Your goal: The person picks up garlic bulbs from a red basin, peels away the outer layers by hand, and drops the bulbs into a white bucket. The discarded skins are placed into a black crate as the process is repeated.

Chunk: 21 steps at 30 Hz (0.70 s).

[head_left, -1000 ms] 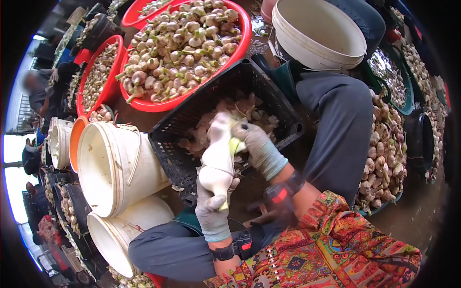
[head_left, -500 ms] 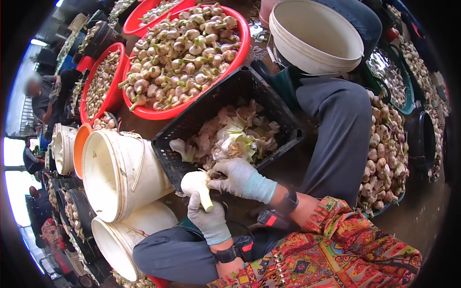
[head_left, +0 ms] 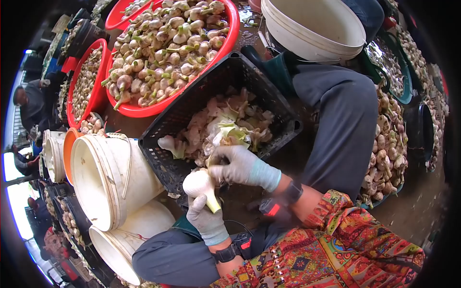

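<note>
My left hand (head_left: 207, 222), in a pale work glove, is closed round a white garlic bulb (head_left: 198, 184) near its green-tipped stem, which points down and right. The bulb's bare surface looks smooth and clean. My gloved right hand (head_left: 240, 166) is at the bulb's upper right side, fingers curled in and partly smeared by motion. Whatever lies between those fingers is too blurred to make out. Just beyond both hands stands a black plastic crate (head_left: 158, 126), with a heap of papery garlic skins (head_left: 211, 122) inside.
A red tub (head_left: 234, 36) of unpeeled garlic bulbs stands beyond the crate. White buckets (head_left: 139, 165) lie tilted on the left, and another white bucket (head_left: 288, 33) is at the upper right. More garlic (head_left: 386, 149) is heaped beside my right knee. Other people (head_left: 32, 103) are far left.
The view has shifted slightly, so the tubs and crate sit further left. The bulb has turned a little in my left hand, and my right hand has moved slightly up along its side.
</note>
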Each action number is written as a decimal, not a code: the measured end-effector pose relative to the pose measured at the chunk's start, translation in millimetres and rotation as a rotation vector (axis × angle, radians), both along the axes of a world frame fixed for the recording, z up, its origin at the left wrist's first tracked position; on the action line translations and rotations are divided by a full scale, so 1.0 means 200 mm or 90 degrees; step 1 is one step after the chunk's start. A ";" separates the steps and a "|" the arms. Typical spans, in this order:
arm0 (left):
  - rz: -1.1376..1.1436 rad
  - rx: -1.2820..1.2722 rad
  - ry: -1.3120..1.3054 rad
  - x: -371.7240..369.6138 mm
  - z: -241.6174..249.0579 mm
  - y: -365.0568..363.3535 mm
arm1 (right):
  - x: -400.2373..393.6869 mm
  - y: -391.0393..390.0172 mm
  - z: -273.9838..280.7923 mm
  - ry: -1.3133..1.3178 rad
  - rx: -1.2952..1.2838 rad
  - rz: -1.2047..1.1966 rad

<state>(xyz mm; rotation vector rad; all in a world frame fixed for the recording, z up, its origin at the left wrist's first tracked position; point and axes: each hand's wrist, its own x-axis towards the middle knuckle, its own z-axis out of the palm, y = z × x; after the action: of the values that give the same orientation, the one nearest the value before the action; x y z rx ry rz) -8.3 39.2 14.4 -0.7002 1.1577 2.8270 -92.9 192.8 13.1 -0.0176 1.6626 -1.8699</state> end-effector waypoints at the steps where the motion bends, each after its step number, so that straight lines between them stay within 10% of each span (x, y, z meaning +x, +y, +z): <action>1: 0.013 -0.033 -0.002 0.00 -0.01 0.00 | 0.01 0.00 0.02 0.153 0.096 0.074; 11: -0.007 -0.034 -0.007 0.00 -0.06 -0.02 | 0.04 -0.12 -0.05 0.288 0.301 0.006; 16: -0.064 -0.345 -0.152 0.00 -0.03 0.00 | 0.02 -0.07 -0.01 0.119 0.215 -0.025; 21: -0.071 -0.282 -0.111 0.05 -0.05 -0.09 | -0.12 -0.07 -0.26 -0.089 -0.002 -0.321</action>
<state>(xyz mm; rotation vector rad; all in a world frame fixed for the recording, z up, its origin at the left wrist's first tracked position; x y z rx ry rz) 1.3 22.1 5.4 -0.8449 1.7457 2.3795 -117.4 178.3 -39.8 0.5656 1.6715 -2.1725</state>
